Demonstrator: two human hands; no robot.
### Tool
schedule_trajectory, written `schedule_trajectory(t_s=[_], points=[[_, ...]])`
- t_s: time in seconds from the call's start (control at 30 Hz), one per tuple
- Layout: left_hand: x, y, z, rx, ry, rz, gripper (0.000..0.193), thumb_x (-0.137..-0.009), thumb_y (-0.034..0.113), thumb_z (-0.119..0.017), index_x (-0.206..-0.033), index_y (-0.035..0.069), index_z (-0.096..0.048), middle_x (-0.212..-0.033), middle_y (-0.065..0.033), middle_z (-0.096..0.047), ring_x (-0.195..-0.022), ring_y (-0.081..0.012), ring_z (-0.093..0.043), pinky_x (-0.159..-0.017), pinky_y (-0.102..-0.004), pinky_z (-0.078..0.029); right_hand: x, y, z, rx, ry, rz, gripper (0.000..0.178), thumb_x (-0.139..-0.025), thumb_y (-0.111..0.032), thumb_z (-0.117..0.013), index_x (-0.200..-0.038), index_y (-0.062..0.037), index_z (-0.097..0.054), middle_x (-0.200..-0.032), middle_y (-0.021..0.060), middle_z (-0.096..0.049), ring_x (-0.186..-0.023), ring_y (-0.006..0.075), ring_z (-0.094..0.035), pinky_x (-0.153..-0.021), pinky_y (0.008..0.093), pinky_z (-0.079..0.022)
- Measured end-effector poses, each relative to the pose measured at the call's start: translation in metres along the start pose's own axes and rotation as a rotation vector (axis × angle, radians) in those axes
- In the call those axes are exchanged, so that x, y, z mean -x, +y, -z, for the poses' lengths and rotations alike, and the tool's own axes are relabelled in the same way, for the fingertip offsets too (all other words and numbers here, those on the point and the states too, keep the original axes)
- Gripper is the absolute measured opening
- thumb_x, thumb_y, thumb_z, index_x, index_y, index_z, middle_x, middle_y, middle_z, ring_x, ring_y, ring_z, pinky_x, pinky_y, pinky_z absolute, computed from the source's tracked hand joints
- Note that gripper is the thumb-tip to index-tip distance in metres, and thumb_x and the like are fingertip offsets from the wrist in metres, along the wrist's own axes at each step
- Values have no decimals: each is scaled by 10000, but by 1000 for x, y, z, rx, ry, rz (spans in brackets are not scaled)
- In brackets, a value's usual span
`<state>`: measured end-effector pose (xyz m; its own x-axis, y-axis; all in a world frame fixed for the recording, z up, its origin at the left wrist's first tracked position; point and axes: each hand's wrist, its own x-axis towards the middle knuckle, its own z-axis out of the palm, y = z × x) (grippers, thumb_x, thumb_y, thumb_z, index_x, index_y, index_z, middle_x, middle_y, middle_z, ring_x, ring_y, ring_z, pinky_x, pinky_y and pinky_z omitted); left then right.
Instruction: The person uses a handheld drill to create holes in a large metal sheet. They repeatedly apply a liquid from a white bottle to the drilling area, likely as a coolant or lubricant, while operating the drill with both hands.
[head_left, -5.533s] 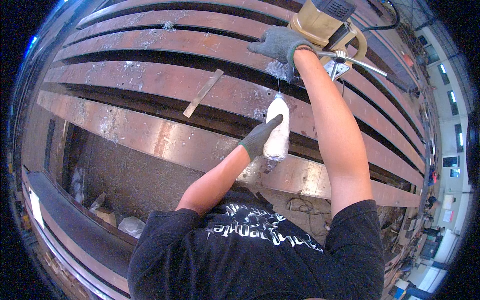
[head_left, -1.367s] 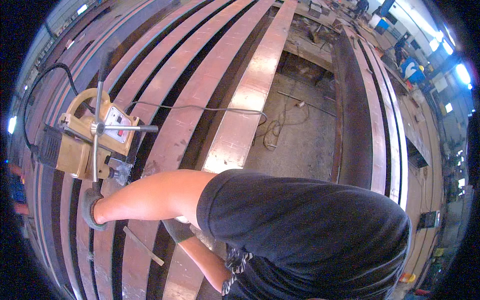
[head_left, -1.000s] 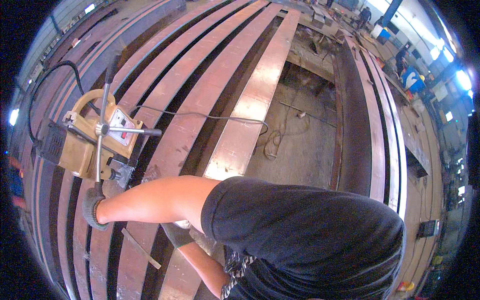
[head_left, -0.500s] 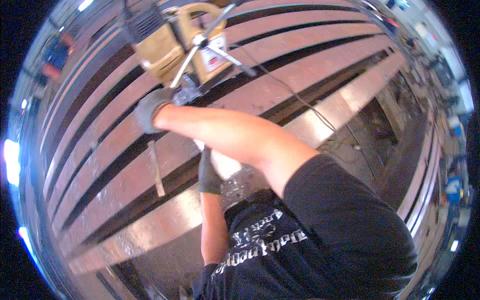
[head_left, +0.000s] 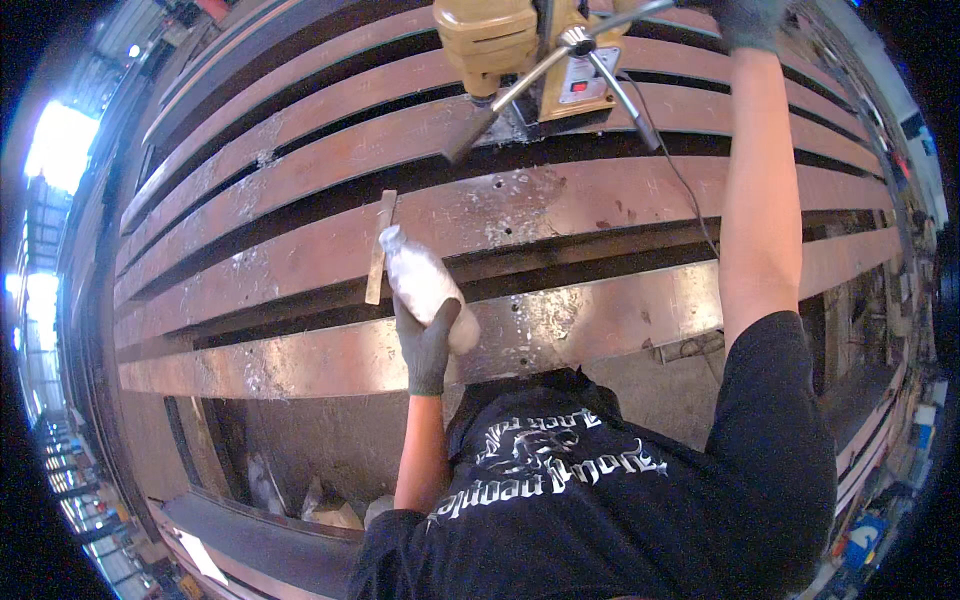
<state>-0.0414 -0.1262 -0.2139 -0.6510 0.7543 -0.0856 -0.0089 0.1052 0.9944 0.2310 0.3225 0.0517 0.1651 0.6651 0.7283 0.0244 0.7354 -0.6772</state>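
My left hand (head_left: pixel 428 345), in a dark glove, grips a white plastic bottle (head_left: pixel 418 285) with its nozzle pointing up-left over a rusty steel beam (head_left: pixel 600 215). My right arm stretches up the right side. My right hand (head_left: pixel 752 22), in a grey glove, is at the top edge beside a yellow magnetic drill (head_left: pixel 505 40); the picture's rim cuts off its fingers. The drill stands on a farther beam, and its spoked feed handle (head_left: pixel 570 45) has one spoke running toward that hand. Small drilled holes (head_left: pixel 496 185) and pale shavings mark the beam below the drill.
Several long steel beams lie side by side with dark gaps between them. A flat metal strip (head_left: pixel 379 250) lies across one gap just left of the bottle. The drill's cable (head_left: pixel 680 180) trails down across the beams. A nearer bright flange (head_left: pixel 300 360) borders a pit with scraps (head_left: pixel 320 500).
The view has swung round, so the drill now sits at the top centre instead of the upper left. My left hand still holds the bottle, now over the beam beside the metal strip.
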Motion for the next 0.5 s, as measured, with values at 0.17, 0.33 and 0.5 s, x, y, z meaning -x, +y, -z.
schedule_trajectory(t_s=[0.17,0.33,0.5], points=[[25,-28,27,-203,108,-63,899,-761,159,-882,-1497,16,-386,-1348,-146,-581,-1215,-262,-595,-1047,-398,-499,46,105,97,513,335,-309,545,-965,-601,-589,-1141,-111,-747,-1013,200,-759,-963,402,-717,-852,492,-551],[53,-56,29,-266,13,-172,885,-776,168,-895,-1490,22,-394,-1356,-158,-590,-1231,-265,-595,-1043,-389,-512,174,219,114,1273,-547,-74,493,-882,-362,-771,-1273,-113,-604,-1135,179,-702,-1023,395,-690,-882,524,-557],[55,-30,35,-440,-106,-197,890,-752,163,-921,-1480,21,-430,-1407,-157,-581,-1249,-248,-590,-1056,-365,-502,203,202,44,400,-604,-522,541,-940,-469,-700,-1322,-89,-644,-1131,127,-725,-1002,288,-694,-905,436,-550]])
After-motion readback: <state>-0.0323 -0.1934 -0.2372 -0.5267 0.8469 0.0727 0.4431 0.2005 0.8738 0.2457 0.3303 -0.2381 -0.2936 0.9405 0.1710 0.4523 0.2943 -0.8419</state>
